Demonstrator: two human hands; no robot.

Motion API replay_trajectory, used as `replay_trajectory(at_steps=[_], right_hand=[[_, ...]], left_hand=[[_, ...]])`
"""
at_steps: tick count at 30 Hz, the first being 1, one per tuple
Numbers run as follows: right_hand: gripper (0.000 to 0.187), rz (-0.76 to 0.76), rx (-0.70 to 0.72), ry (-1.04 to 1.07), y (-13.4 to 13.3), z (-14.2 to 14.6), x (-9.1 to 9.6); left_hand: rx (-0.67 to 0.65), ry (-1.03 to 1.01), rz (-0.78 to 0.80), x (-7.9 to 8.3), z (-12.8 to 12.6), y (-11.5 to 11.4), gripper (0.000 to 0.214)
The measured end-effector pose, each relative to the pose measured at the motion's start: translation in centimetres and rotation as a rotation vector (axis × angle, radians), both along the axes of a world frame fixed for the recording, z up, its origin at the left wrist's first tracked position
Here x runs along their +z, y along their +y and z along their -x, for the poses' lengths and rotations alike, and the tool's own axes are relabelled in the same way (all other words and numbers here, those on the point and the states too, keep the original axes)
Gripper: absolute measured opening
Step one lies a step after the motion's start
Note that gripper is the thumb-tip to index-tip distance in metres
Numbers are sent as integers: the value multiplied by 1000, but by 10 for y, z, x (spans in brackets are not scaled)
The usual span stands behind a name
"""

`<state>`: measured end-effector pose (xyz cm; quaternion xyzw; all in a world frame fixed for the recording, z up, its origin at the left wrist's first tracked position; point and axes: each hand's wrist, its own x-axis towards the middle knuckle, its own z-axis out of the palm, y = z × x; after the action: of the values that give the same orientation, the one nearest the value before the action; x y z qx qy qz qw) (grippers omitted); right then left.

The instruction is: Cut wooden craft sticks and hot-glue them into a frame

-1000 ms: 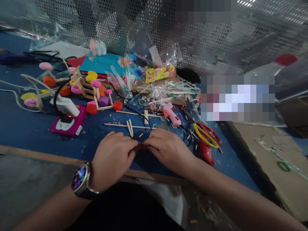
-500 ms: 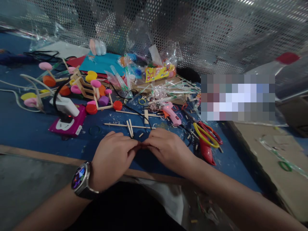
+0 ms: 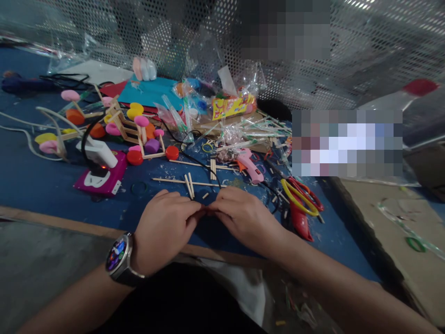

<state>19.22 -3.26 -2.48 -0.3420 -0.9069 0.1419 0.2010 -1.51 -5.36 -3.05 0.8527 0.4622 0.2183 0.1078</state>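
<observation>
Near the table's front edge, my left hand (image 3: 170, 230) and my right hand (image 3: 245, 219) meet with thumbs and fingertips pinched together. Whatever lies between the fingertips is hidden. A watch (image 3: 117, 254) is on my left wrist. Just beyond the hands lie two short wooden sticks (image 3: 189, 186) across a long thin stick (image 3: 167, 180), and a small cut piece of stick (image 3: 205, 195). Farther back, short sticks (image 3: 212, 169) rest across another long stick. A pink glue gun (image 3: 251, 166) lies beyond my right hand, with yellow-handled scissors (image 3: 299, 199) to its right.
A purple power strip (image 3: 118, 174) with a white plug (image 3: 99, 154) stands at left. Behind it are stick frames with coloured round pieces (image 3: 141, 121). Plastic-wrapped sticks (image 3: 257, 126), a yellow packet (image 3: 231, 107) and blue sheets (image 3: 149, 95) lie at the back. Cardboard (image 3: 368, 204) is at right.
The view has shifted slightly, so the table things appear a little to the right. Both hands keep the same pinched pose, fingertips together.
</observation>
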Motion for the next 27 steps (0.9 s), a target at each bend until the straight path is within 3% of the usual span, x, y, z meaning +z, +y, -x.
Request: replay_trajectory(at_steps=[27], right_hand=[[24,-9,-12,11,0,0,-4]], left_hand=[[2,-1,-1,0,0,0,17]])
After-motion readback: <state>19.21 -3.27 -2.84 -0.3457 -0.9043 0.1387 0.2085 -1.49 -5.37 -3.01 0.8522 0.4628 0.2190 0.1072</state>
